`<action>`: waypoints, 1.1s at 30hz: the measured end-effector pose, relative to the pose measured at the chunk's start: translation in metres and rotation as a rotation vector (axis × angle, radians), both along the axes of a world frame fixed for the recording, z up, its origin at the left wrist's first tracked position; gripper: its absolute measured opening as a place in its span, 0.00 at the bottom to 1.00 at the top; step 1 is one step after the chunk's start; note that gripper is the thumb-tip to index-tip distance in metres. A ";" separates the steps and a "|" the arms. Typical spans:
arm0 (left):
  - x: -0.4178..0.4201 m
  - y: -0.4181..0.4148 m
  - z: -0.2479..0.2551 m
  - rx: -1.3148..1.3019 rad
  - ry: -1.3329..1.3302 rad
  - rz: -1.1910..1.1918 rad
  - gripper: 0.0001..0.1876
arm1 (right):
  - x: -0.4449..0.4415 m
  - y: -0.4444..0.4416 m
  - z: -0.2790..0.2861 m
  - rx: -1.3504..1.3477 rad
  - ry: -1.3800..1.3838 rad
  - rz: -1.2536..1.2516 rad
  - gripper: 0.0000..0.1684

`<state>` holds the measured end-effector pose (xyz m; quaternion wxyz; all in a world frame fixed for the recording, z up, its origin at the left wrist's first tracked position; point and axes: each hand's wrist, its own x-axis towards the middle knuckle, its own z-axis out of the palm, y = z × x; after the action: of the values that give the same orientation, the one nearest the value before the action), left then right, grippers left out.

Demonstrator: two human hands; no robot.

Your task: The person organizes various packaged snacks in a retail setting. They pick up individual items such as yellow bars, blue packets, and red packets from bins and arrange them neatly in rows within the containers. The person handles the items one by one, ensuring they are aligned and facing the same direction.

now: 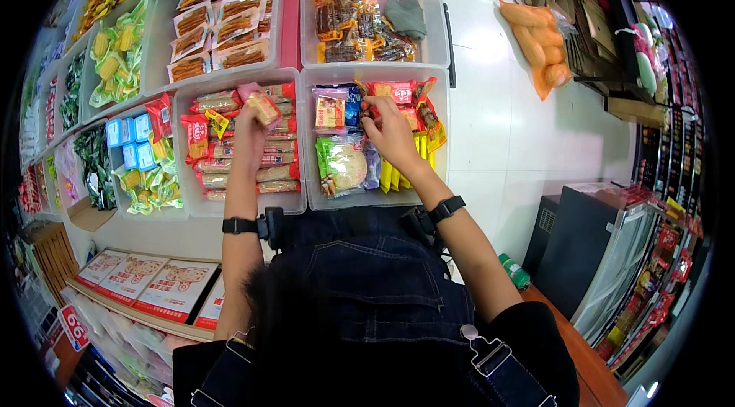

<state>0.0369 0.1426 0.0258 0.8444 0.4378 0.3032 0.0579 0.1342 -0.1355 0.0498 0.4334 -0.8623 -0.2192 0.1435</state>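
Note:
My left hand (254, 122) holds a small pink and yellow snack packet (263, 107) over a clear plastic bin of red-ended wrapped rolls (280, 146). On those rolls lie a red snack packet (196, 137) and a small yellow packet (217, 123). My right hand (386, 125) reaches into the bin beside it (310, 177), its fingertips at a small dark item that I cannot make out. Around it in that bin are a pink packet (330, 111), blue packets (354, 102), red packets (393, 91), a round cracker pack (349, 170) and yellow packets (395, 176).
Beyond stand a bin of dark snacks with a grey-green cloth (405, 17) and a bin of flat brown snack packs (191, 22). Bins of packed corn (161, 168) are on the left. An orange net bag (534, 39) lies on the tiled floor (479, 120). Boxes (173, 286) sit lower left.

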 end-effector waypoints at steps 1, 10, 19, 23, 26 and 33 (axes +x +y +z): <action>-0.007 -0.003 0.016 -0.303 -0.134 0.052 0.29 | 0.001 0.000 0.002 0.033 0.051 0.005 0.21; 0.016 -0.087 0.078 -0.247 0.015 -0.299 0.23 | -0.001 0.039 0.045 0.331 0.575 0.018 0.22; 0.027 -0.121 0.032 1.015 -0.007 -0.675 0.18 | 0.013 -0.029 -0.013 0.116 0.510 -0.245 0.25; 0.016 -0.100 0.026 0.985 0.038 -0.497 0.17 | 0.023 0.000 -0.008 0.234 0.815 -0.194 0.26; 0.021 -0.096 0.053 1.145 0.063 -0.489 0.18 | 0.024 0.031 -0.030 0.262 0.919 -0.158 0.27; 0.014 -0.091 0.038 1.623 -0.056 -0.536 0.17 | 0.008 0.058 -0.023 -0.253 0.227 -0.006 0.30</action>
<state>0.0512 0.0514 0.0637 0.2620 0.9622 0.0331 0.0664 0.1427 -0.0776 0.0265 0.3438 -0.8888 -0.1466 0.2654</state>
